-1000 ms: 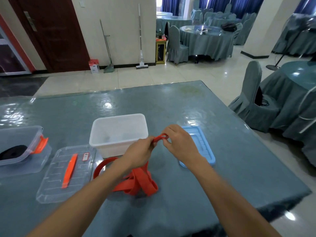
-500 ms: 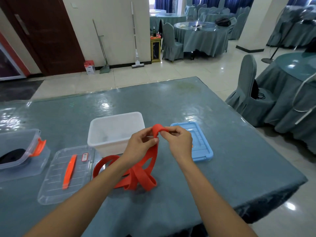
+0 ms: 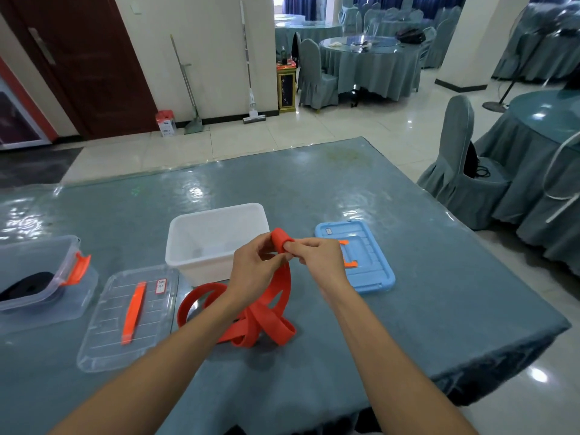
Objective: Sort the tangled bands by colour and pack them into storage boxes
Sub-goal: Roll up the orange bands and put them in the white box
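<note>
A red band (image 3: 276, 321) lies in loose loops on the blue-grey table (image 3: 408, 262). Its top end is rolled into a small coil above the table. My left hand (image 3: 254, 271) and my right hand (image 3: 317, 259) both pinch that coil between fingers and thumb. Just behind my hands stands an open white storage box (image 3: 216, 240) with nothing visible inside. At the far left, a clear box (image 3: 40, 277) with orange latches holds a black band (image 3: 28, 285).
A clear lid (image 3: 128, 315) with an orange strip lies left of the red band. A blue lid (image 3: 357, 255) lies right of my hands. The table's right edge drops to the floor, with covered chairs (image 3: 461, 171) beyond.
The rolled end of the red band has risen and the coil has grown thicker between my fingers. More of the band hangs up off the table.
</note>
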